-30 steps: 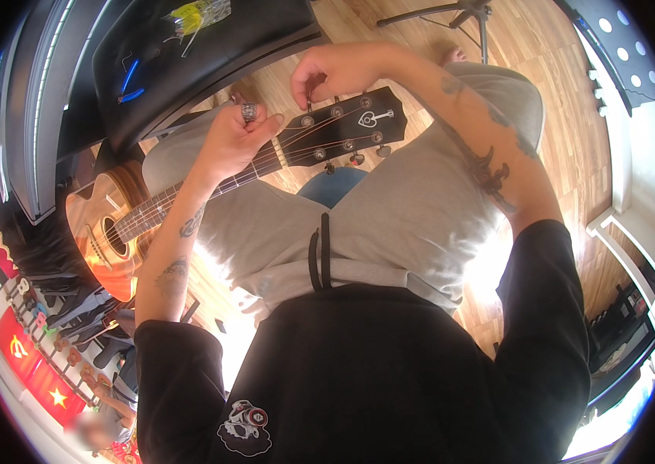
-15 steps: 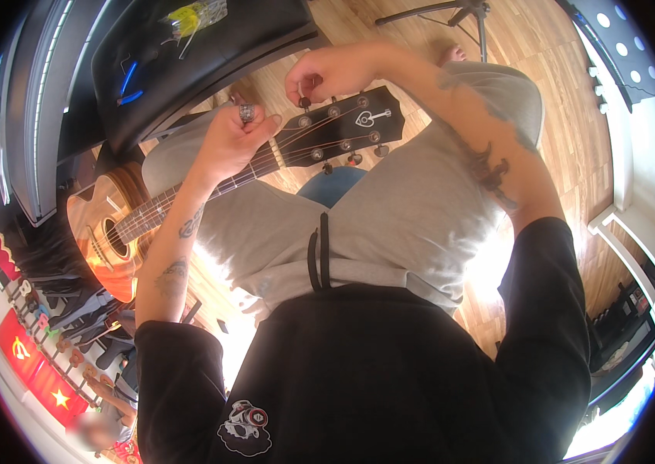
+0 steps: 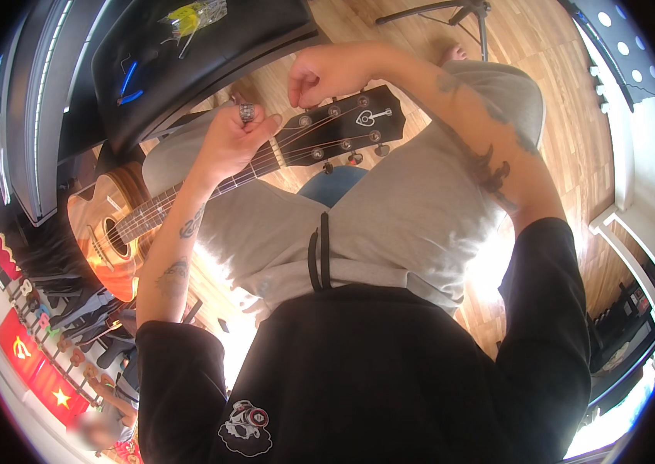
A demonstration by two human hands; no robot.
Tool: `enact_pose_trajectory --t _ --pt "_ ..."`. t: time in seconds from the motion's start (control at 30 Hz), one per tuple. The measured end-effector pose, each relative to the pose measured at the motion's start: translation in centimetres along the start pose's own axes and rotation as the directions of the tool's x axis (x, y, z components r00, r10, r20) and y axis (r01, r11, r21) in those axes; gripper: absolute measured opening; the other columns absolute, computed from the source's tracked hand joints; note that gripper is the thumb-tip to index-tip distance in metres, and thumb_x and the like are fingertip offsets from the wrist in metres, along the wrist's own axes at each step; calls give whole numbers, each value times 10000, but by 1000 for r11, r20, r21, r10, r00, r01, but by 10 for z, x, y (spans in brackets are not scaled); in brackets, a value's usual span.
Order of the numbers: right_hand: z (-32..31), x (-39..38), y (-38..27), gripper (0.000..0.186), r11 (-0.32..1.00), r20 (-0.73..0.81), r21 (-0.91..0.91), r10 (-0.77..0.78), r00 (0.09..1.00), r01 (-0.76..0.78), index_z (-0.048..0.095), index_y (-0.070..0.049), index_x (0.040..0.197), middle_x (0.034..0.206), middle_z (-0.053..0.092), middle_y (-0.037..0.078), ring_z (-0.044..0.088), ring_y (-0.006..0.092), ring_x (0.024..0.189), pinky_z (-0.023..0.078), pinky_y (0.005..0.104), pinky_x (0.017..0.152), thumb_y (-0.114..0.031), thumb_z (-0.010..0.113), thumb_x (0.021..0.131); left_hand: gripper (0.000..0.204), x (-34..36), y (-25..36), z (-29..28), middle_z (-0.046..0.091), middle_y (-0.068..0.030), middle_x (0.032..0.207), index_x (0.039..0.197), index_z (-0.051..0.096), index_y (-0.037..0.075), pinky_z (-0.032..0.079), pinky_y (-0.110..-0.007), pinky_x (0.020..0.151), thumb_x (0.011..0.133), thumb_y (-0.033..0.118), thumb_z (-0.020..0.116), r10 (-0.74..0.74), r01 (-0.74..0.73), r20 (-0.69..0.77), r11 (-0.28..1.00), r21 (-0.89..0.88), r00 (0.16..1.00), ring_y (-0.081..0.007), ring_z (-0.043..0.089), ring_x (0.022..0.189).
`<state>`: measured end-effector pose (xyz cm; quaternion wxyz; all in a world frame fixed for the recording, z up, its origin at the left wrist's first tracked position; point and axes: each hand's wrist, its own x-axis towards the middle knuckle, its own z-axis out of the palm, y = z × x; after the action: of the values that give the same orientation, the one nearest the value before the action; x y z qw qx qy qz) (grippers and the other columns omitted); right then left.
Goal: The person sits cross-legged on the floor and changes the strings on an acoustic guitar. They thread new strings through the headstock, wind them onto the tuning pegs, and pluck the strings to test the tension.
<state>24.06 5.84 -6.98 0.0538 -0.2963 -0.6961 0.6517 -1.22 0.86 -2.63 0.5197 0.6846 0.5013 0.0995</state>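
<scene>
An acoustic guitar [image 3: 120, 232] lies across my lap, its wooden body at the left and its black headstock [image 3: 377, 116] pointing right. My left hand [image 3: 236, 139] is closed in a fist over the neck beside the nut, a ring on one finger and the thumb pointing toward the headstock. What its curled fingers hold is hidden. On the headstock's far edge, my right hand [image 3: 327, 76] pinches a tuning peg, which the fingertips cover. Strings [image 3: 304, 135] run from the nut to the metal posts. More tuning pegs [image 3: 355, 159] line the near edge.
A black padded bench [image 3: 211, 66] stands beyond the guitar, with a clear and yellow plastic packet [image 3: 196, 17] and a blue strip [image 3: 130, 81] on it. A stand's black legs [image 3: 482, 19] rest on the wooden floor. Guitars and a person [image 3: 107, 425] are at the left.
My right hand has turned at the far-edge tuning peg; its dark knob, visible before, is now covered by the fingers. My left hand and the guitar have barely moved.
</scene>
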Motion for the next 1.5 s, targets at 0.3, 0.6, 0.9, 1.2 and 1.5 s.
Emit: enact_pose_trajectory --t 0.3,0.6,0.9,1.2,1.5 --pt "-6 -5 -7 163 999 -2 -35 -38 999 38 703 5 1072 1014 746 107 691 174 945 528 322 864 -40 652 923 550 -1 4 -1 231 75 624 641 271 134 216 -301 510 964 116 715 8 -8 10 1000 -11 1000 -68 221 595" --pt "1 13 9 255 988 82 -112 -97 992 106 713 -29 1131 987 738 85 697 174 926 531 317 792 -23 603 901 554 -1 -2 -1 230 76 628 641 273 134 219 -305 505 959 136 727 11 -11 1 1000 -1 1000 -66 224 595" --pt "0 3 4 229 997 58 -75 -17 998 21 726 -43 1097 1000 739 57 680 161 897 520 321 774 -223 637 987 547 0 -1 0 237 81 626 642 274 131 217 -302 507 963 126 717 19 -19 6 1000 -4 1000 -61 225 596" --pt "-3 -1 -2 350 999 58 34 -12 998 11 734 -43 1022 918 722 44 643 154 804 499 328 690 -383 682 958 543 0 -2 0 239 82 623 641 276 132 218 -302 504 960 122 716 4 -3 19 1000 -25 1000 -56 225 598" --pt "6 3 -7 339 963 -35 -236 125 991 -130 727 -19 994 848 696 45 624 182 717 489 345 646 -345 699 907 545 0 -5 -1 236 79 623 638 280 127 220 -302 502 962 142 718 33 -32 17 999 -10 999 -58 226 597"
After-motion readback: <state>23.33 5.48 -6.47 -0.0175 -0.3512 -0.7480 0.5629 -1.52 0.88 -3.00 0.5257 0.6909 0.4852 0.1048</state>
